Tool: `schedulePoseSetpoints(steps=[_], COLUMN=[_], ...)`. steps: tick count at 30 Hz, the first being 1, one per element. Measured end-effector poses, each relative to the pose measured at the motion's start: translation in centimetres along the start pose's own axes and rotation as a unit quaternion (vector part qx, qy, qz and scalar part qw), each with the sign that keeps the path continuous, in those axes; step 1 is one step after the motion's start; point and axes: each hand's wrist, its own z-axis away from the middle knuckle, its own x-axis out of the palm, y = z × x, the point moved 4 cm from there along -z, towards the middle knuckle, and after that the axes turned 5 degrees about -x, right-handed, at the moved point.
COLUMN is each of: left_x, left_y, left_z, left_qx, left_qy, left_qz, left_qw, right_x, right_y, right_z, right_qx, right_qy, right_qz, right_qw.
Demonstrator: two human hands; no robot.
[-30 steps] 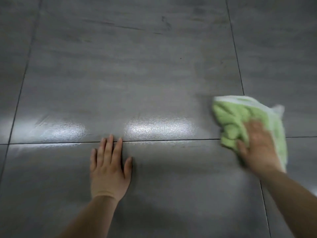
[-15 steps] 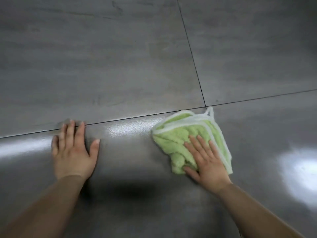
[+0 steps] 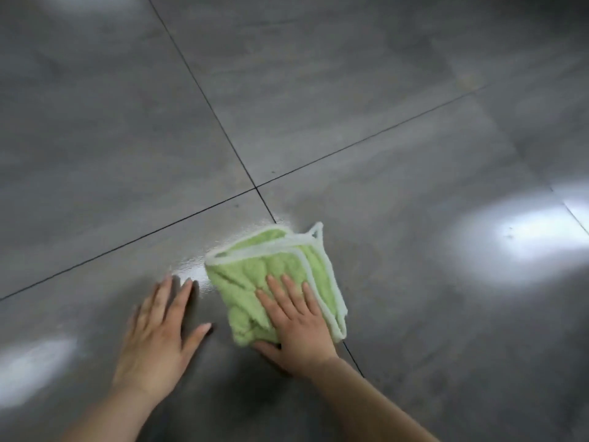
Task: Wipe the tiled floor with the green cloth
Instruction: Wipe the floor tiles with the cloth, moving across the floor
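Moved since the earlier frames: green cloth and right hand, carried from the right side toward the left hand; the 2 hands now lie just beside each other, thumb tips near but apart.

Item 1, green cloth: folded, white-edged, lying flat on the tiled floor, its right edge over a dark grout line, just below the crossing where 4 tiles meet.

Item 2, right hand: palm down, fingers spread and flat on the lower half of the cloth, thumb on the floor at its near corner. Pressing rather than clutching; no fabric bunched in a fist.

Item 3, left hand: open, flat, empty, apparently bracing on bare tile; slightly blurred, so full contact cannot be confirmed.

Progress, judged: wiping is under way. A speckled sheen just beyond the cloth's far-left edge may be moisture or merely glare. The tiles farther off look dull, likely still to be wiped; no finished area is clearly marked.
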Motion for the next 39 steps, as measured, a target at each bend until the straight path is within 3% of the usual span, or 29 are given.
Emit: schedulePoseSetpoints(steps=[2,5,7,10,13,16,19,21,23,26,28,30,33,35,37,39], left_x=[0.3,0.5,0.6,0.7,0.2,-1.0,-2.2,-2.9,-3.4,-3.7,-3.4,-3.1,-2.7,-2.7,-3.0,-3.2], left_y=[2.4,3.4,3.3,2.9,2.5,1.6,0.3,-1.1,-3.5,-7.9,-10.7,-12.5,-13.4,-13.6,-14.0,-14.6], left_z=[-0.7,-1.7,-1.8,-1.6,-2.1,-2.6,-2.6,-2.3,-2.2,-1.0,0.3,1.1,1.5,1.6,1.7,2.2], left_qx=[-0.011,-0.041,-0.056,-0.065,-0.040,-0.009,0.010,-0.024,-0.106,-0.215,-0.253,-0.281,-0.292,-0.284,-0.264,-0.239], left_qy=[-0.031,-0.050,-0.065,-0.074,-0.076,-0.093,-0.084,-0.042,0.013,0.031,0.020,0.002,-0.006,-0.003,-0.004,0.000], left_qz=[0.019,-0.051,-0.075,-0.089,-0.083,-0.059,-0.054,-0.044,-0.020,0.011,0.005,0.022,0.059,0.073,0.075,0.078], left_qw=[0.999,0.997,0.993,0.991,0.993,0.994,0.995,0.998,0.994,0.976,0.967,0.959,0.955,0.956,0.962,0.968], right_x=[0.2,0.6,0.3,-0.6,-1.2,-1.6,-1.8,-1.4,-1.7,-1.9,-2.7,-3.7,-4.1,-3.5,-1.6,0.1], right_y=[4.5,12.4,15.6,16.0,13.0,7.0,-0.6,-2.4,-0.5,5.4,9.2,11.2,7.5,1.9,-5.1,-10.5], right_z=[2.5,8.4,11.4,9.7,3.2,-4.8,-8.6,-8.9,-8.7,-7.7,-6.2,-5.1,-6.1,-8.4,-9.7,-9.7], right_qx=[0.005,0.151,0.268,0.433,0.499,0.391,0.124,-0.014,-0.084,-0.057,0.062,0.208,0.310,0.252,0.097,-0.069], right_qy=[-0.009,0.036,0.073,0.114,0.111,0.095,0.126,0.097,0.099,0.102,0.126,0.160,0.157,0.137,0.142,0.132], right_qz=[0.001,-0.037,-0.078,-0.149,-0.146,-0.143,-0.088,-0.054,-0.028,-0.003,-0.058,-0.105,-0.145,-0.134,-0.098,-0.066], right_qw=[1.000,0.987,0.957,0.882,0.847,0.904,0.980,0.994,0.991,0.993,0.988,0.959,0.927,0.948,0.980,0.987])
